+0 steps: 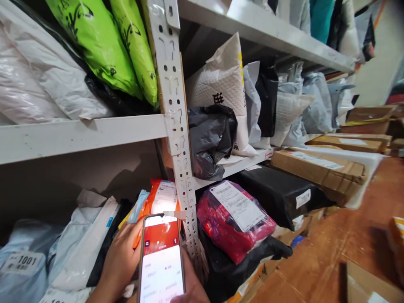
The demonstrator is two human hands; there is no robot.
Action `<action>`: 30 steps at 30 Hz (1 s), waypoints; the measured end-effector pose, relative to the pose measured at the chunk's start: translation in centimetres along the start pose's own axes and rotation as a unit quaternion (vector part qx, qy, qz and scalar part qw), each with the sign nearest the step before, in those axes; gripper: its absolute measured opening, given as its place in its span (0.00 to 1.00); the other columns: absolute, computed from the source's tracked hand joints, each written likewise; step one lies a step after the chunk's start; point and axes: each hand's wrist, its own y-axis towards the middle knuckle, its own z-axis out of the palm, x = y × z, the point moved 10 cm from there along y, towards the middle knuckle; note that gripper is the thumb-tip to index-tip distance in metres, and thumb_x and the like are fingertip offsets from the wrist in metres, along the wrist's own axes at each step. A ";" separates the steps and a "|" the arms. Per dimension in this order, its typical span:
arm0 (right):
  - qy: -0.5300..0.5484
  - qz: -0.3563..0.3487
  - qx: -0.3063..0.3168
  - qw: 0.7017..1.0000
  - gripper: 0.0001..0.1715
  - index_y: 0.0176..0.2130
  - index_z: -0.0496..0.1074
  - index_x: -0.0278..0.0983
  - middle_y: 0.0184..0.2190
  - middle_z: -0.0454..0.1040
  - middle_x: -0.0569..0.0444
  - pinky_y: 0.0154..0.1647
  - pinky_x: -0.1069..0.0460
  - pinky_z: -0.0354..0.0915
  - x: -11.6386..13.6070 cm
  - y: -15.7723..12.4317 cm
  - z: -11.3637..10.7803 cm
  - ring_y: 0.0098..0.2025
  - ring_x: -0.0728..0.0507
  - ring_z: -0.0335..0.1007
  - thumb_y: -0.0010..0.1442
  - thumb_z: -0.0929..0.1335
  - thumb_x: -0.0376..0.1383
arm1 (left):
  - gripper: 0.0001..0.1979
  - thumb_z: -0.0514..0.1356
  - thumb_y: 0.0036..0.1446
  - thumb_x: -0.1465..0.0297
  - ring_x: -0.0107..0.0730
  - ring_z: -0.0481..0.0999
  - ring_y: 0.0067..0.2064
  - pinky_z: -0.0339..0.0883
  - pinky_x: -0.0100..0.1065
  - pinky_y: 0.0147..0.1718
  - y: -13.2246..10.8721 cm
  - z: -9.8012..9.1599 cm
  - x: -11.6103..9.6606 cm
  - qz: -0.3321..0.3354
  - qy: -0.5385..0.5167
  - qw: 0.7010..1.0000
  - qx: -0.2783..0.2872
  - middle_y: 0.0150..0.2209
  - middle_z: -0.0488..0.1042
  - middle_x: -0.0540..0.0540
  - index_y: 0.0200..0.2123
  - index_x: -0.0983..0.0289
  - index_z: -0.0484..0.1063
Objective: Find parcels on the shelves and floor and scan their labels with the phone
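My right hand is closed round a smartphone, held upright at the bottom middle. Its lit screen has a red band over white rows; the small text is blurred. Beyond the phone, my left hand reaches into the lower shelf beside the metal post. Orange plastic shows at its fingers, which seem closed on an orange parcel with a white label. The phone hides most of those fingertips. Left of that hand lean a white parcel and a pale blue parcel.
A perforated white post divides the shelves. Green bags lie on the upper left shelf. Right of the post are a red-purple labelled parcel, a black parcel, a dark grey bag and cardboard boxes.
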 end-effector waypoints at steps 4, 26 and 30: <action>-0.001 -0.015 0.007 1.000 0.47 0.54 0.62 0.42 0.43 0.80 0.51 0.57 0.39 0.59 0.2 1.1 0.6 0.53 0.32 0.72 0.33 0.76 0.36 | 0.19 0.50 0.60 0.65 0.46 0.79 0.42 0.75 0.46 0.42 -1.3 0.3 -0.9 0.103 0.085 0.990 -0.045 0.41 0.80 0.63 0.49 0.68 0.70; -0.057 -0.060 -0.073 0.994 0.61 0.66 0.42 0.41 0.50 0.76 0.48 0.52 0.41 0.65 2.7 2.7 2.1 0.52 0.34 0.72 0.44 0.74 0.47 | 0.18 0.51 0.59 0.64 0.41 0.80 0.36 0.76 0.37 0.37 0.3 -0.8 -2.1 -0.009 -0.080 0.997 0.008 0.35 0.81 0.56 0.49 0.60 0.72; -0.047 -0.064 -0.083 0.993 0.65 0.66 0.38 0.37 0.50 0.77 0.46 0.53 0.41 0.64 2.8 2.6 2.1 0.53 0.34 0.71 0.43 0.75 0.47 | 0.18 0.51 0.59 0.65 0.40 0.80 0.36 0.76 0.37 0.38 0.3 -1.0 -2.2 -0.014 -0.087 0.996 0.002 0.38 0.81 0.57 0.50 0.60 0.72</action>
